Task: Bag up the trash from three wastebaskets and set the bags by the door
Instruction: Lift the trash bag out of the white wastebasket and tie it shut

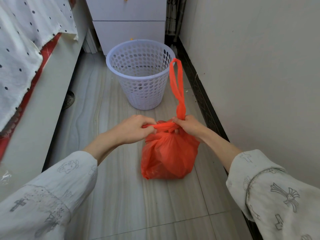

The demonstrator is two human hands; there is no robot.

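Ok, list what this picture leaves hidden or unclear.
Head view only:
- Contents of the orange bag: hidden by its opaque plastic.
- Knot: covered by the left hand and right hand.
- Dark object under the bed: mostly hidden by the bed's edge.
- The door: outside the frame.

One white perforated plastic wastebasket (140, 73); one filled orange plastic bag (168, 156) with two handle loops (one upright, one stretched flat); two hands, left (136, 129) and right (187, 125); one dark shoe (69, 99); two white drawer fronts (128, 19).
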